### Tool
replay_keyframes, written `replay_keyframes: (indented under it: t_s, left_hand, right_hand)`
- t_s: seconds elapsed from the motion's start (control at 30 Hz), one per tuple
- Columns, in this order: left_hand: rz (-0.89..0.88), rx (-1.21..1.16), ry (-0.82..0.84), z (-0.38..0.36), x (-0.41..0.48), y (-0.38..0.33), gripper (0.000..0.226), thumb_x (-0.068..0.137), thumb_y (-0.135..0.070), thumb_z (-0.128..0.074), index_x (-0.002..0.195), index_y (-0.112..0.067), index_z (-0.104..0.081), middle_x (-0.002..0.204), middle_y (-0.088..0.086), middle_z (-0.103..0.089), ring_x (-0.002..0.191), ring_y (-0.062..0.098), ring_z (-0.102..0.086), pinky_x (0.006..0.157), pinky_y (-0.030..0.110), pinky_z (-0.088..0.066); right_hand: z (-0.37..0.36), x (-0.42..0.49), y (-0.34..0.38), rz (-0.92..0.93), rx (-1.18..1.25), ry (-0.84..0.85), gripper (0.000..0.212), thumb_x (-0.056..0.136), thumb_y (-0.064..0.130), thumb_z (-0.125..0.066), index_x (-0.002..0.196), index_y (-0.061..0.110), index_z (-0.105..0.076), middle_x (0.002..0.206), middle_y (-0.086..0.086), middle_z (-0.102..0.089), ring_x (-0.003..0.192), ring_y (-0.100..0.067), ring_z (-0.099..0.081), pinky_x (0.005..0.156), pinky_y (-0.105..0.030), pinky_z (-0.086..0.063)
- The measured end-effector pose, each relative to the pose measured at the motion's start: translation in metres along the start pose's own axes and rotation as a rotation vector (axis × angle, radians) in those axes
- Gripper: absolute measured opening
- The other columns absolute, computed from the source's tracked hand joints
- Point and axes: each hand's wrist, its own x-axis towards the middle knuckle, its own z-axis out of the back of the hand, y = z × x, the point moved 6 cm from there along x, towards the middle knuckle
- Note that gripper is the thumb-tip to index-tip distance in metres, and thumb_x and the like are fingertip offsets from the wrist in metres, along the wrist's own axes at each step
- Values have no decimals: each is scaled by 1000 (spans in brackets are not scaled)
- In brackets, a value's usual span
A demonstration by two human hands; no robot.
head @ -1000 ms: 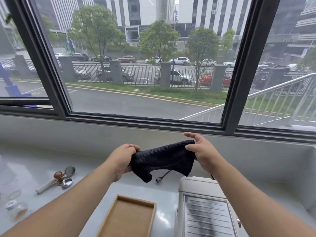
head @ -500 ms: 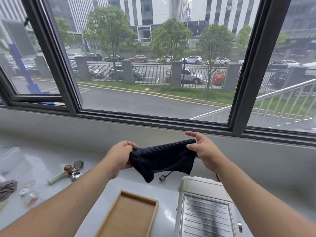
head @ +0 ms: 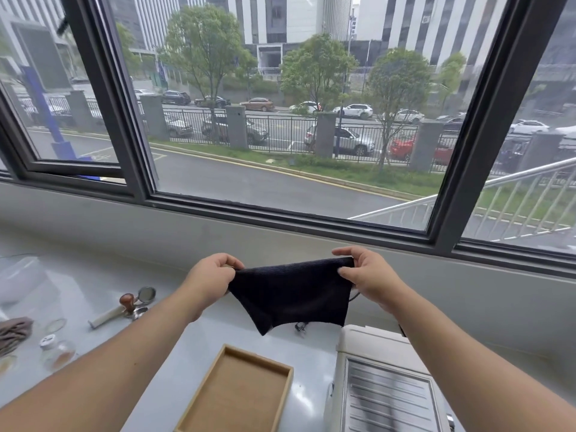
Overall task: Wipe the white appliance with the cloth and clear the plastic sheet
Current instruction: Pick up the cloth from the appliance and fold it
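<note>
A dark cloth hangs stretched in the air between my two hands, above the counter. My left hand pinches its left top corner, and my right hand pinches the right top corner. Below the cloth, at the lower right, stands the white appliance with a ribbed metal grille on top; my right forearm crosses over its right side. A clear plastic sheet lies on the counter at the far left, partly out of frame.
A wooden tray sits left of the appliance. Further left lie a tamper with a brown knob, small glass jars and a grey rag. A black cable trails behind the appliance. The window sill wall runs behind.
Both hands pulled apart and spread the cloth flat and taut. The view has shifted left, which brings the plastic sheet and grey rag into the frame.
</note>
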Motion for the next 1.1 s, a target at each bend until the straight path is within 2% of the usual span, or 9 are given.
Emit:
replay_keyframes:
  t_s: [0.1, 0.2, 0.33, 0.4, 0.47, 0.63, 0.8, 1.0, 1.1]
  left_hand:
    - [-6, 29, 57, 4, 7, 3, 44, 91, 5, -39, 97, -19, -76, 100, 9, -77, 89, 26, -66, 80, 41, -58]
    - [-62, 143, 114, 7, 12, 6, 45, 91, 2, -43, 97, -26, -78, 100, -3, -77, 96, 17, -66, 80, 34, -54]
    - [-78, 225, 189, 15, 24, 14, 18, 85, -16, -67, 90, -27, -79, 92, -7, -79, 92, 13, -70, 82, 33, -59]
    - [-132, 337, 180, 19, 29, 14, 4, 81, -31, -76, 84, -29, -76, 86, -10, -78, 85, 12, -70, 73, 31, -58]
    - [-219, 537, 96, 23, 35, 10, 13, 84, -40, -74, 77, -31, -70, 85, -11, -72, 80, 11, -67, 63, 30, -52]
    - [-420, 681, 40, 28, 46, 3, 19, 86, -44, -66, 74, -31, -60, 98, -14, -60, 90, 13, -58, 71, 31, -47]
    - [-347, 590, 44, 40, 56, 7, 21, 77, -46, -58, 74, -26, -55, 71, -7, -65, 68, 12, -59, 52, 30, -39]
    - [-244, 532, 31, 46, 64, 13, 21, 74, -45, -56, 76, -24, -55, 72, -5, -65, 67, 15, -60, 52, 30, -38]
    - [-193, 533, 60, 45, 68, 17, 23, 73, -46, -55, 75, -23, -52, 73, -4, -64, 66, 17, -58, 53, 30, -37]
  right_hand:
    - [-8, 3, 7, 4, -34, -14, 38, 96, -1, -62, 121, 26, -70, 104, -19, -78, 85, -27, -74, 89, -50, -60]
    - [-18, 7, 18, 11, -103, -39, 36, 95, 0, -63, 120, 25, -71, 101, -12, -79, 85, -20, -74, 81, -37, -61]
    - [-26, 12, 32, 4, -241, -97, 31, 94, 4, -66, 112, 28, -74, 100, 3, -78, 92, -14, -74, 86, -27, -59]
    - [-34, 14, 36, -6, -307, -108, 29, 93, 6, -66, 105, 31, -74, 96, 6, -78, 88, -10, -73, 80, -23, -57]
    - [-44, 15, 40, -4, -400, -124, 25, 92, 10, -64, 98, 32, -74, 90, 10, -76, 83, -7, -71, 71, -19, -52]
    - [-58, 17, 40, -60, -573, -189, 19, 93, 21, -61, 99, 31, -74, 103, 7, -72, 102, -18, -62, 82, -31, -51]
    - [-68, 16, 37, -132, -545, -229, 8, 89, 25, -62, 83, 30, -65, 82, 8, -72, 64, -5, -64, 56, -24, -45]
    - [-91, 16, 30, -186, -392, -251, 6, 88, 25, -62, 87, 22, -67, 76, 1, -70, 64, -15, -65, 56, -28, -50]
    - [-110, 17, 26, -228, -275, -250, 10, 87, 26, -61, 90, 21, -69, 81, -3, -74, 72, -23, -70, 67, -42, -61]
